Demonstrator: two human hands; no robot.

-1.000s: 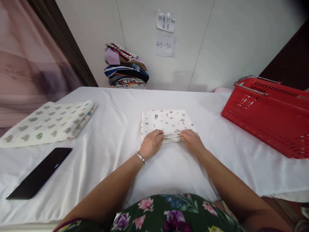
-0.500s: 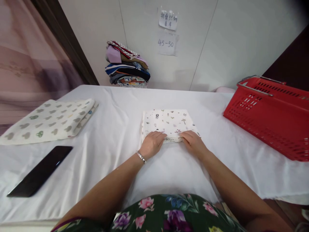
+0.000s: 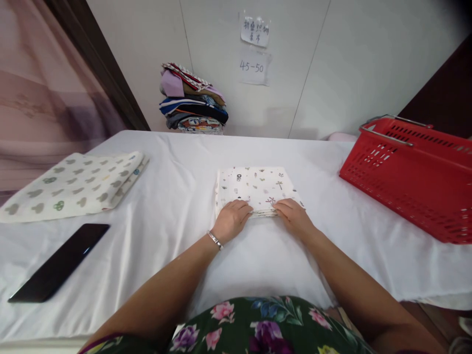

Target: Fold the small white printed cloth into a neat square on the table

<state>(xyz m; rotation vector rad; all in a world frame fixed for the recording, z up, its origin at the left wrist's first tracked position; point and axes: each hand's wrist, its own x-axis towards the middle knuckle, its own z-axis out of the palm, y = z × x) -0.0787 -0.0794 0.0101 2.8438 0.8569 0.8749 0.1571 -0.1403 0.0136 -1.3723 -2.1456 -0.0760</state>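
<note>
A folded white cloth (image 3: pixel 258 184) with small plant and animal prints lies flat in the middle of the table, its layers stacked at the near edge. My left hand (image 3: pixel 233 219) grips that near edge on its left part, fingers over the top and thumb side hidden. On the right part of the same edge, my right hand (image 3: pixel 294 216) holds the layers with its fingers closed on them. A stretch of the cloth's edge shows between the two hands. A silver bracelet (image 3: pixel 215 240) circles my left wrist.
Another folded cloth (image 3: pixel 73 184) with mushroom prints lies at the left, with a black phone-like slab (image 3: pixel 61 263) nearer me. A red basket (image 3: pixel 413 182) stands at the right. Behind the white-covered table (image 3: pixel 177 182) rises a pile of folded fabrics (image 3: pixel 193 101) by the wall.
The whole view has shifted very slightly. Both hands stay on the cloth's near edge, and the cloth lies as before.
</note>
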